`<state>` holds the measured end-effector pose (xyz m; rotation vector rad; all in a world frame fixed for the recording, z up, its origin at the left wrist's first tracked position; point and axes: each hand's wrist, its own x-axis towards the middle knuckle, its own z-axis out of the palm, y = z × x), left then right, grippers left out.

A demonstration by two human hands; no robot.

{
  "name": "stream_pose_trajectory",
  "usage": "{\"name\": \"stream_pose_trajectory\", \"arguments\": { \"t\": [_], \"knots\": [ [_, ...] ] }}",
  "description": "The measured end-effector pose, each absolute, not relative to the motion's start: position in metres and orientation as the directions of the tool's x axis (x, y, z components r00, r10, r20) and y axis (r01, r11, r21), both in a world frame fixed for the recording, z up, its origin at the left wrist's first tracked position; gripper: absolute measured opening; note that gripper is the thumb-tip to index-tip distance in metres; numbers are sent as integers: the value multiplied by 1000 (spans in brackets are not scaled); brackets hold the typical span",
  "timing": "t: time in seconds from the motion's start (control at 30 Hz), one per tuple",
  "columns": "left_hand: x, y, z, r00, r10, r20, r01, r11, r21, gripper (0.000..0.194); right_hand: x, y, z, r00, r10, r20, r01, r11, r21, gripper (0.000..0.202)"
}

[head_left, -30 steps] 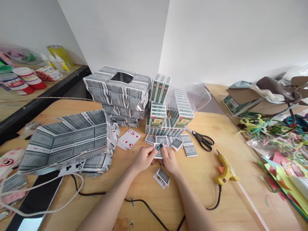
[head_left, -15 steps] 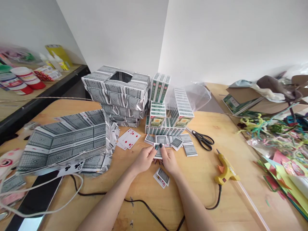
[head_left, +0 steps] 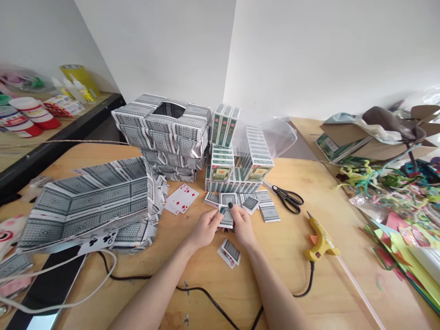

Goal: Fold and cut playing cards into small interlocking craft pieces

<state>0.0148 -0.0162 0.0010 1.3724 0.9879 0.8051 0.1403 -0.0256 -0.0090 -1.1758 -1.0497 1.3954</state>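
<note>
Between my left hand and my right hand is a grey-backed playing card, pinched by thumbs and fingers from both sides. Whether it is a single card or several, I cannot tell. Just beyond my fingers lie more cards, some flat and one tilted card to the right. Closer to me, a small pair of cards rests on the table, one face up. Left of my hands are face-up diamond cards.
Boxed card decks stand behind, beside a box covered in cards. A long card-covered piece fills the left. Black-handled scissors and a yellow glue gun lie right. A black cable crosses in front.
The view has shifted slightly, so the scene sits a little further left. Both hands keep hold of the card, with the right thumb raised slightly along its edge.
</note>
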Motion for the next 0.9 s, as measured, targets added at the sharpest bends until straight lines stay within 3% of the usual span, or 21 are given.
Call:
{"name": "stream_pose_trajectory", "arguments": {
  "t": [0.3, 0.57, 0.8, 0.9],
  "knots": [
    [16, -16, -1, 401, 911, -96, 95, 63, 994, 33, 141, -25, -18, 79, 989, -127, -69, -122, -990, 39],
    [13, -14, 0, 427, 902, -59, 160, -11, 987, 33, 142, -25, -20, -67, 982, -178, -249, -189, -950, 29],
    [13, -13, -4, 426, 904, -29, 208, -67, 976, 33, 139, -25, -16, 19, 997, -78, -146, -75, -986, 35],
    [14, -13, -5, 409, 913, -7, 225, -93, 970, 33, 137, -25, -17, 68, 993, -100, -136, -90, -987, 36]
  ]
}}
